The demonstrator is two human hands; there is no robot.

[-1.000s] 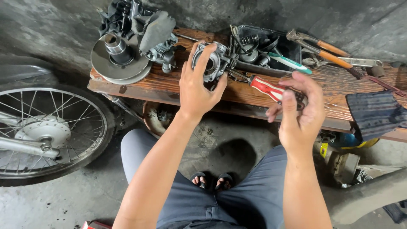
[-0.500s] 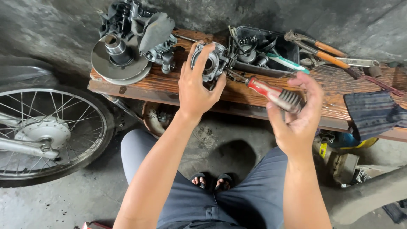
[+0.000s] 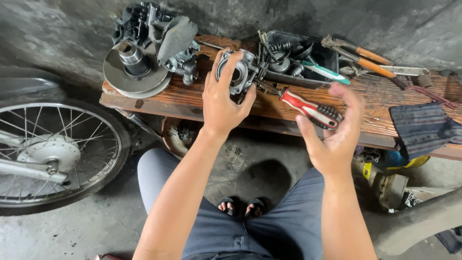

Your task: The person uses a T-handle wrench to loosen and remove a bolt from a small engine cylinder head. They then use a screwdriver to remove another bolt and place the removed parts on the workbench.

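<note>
Red and black plastic is showing in the head view: the right hand [image 3: 332, 132] is cradling a screwdriver [image 3: 308, 108] by its ribbed handle, fingers curled loosely round it (more a cupping than a firm grasp), the shaft pointing at a round metal engine part [image 3: 239, 74]. The left hand [image 3: 222, 98] is gripping that part from below, fingers spread round its cast rim, holding it over the worn wooden bench [image 3: 192, 103]. With so loose a hold, the screwdriver could be slipping off and dropping to the concrete floor [image 3: 72, 226]. Greasy metal could also be sliding in the fingers. Beside it are sitting a smooth pulley disc [image 3: 134, 74] and a black tray [image 3: 298, 58] of springs; a spoked wheel [image 3: 53, 154] is standing left.
</note>
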